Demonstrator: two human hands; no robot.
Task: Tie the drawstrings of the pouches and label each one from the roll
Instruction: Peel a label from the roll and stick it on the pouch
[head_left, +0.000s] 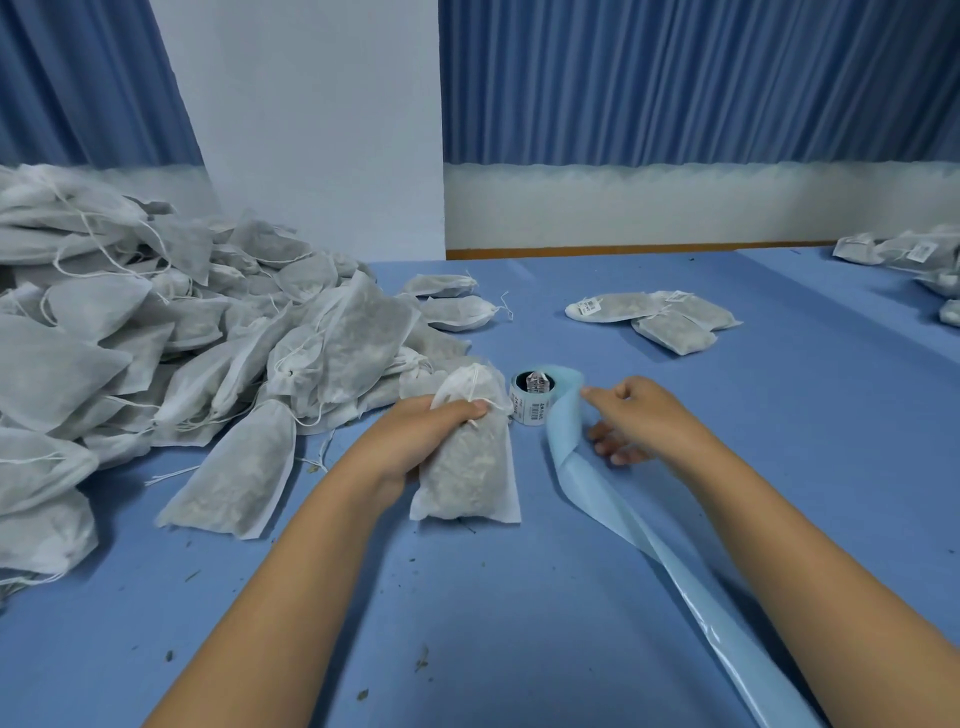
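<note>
My left hand (415, 436) grips a white mesh pouch (467, 467) filled with dried herbs, thumb across its gathered neck, the pouch lying on the blue table. Just right of the pouch stands the label roll (532, 397), with barcode labels on its side. A long pale blue backing strip (613, 499) runs from the roll toward me. My right hand (631, 415) pinches the strip's edge near the roll, its fingers curled behind the strip.
A big heap of white pouches (156, 343) with loose drawstrings fills the left of the table. Three labelled pouches (660, 314) lie in the middle distance, more (904, 254) at the far right. Herb crumbs dot the blue table (467, 623).
</note>
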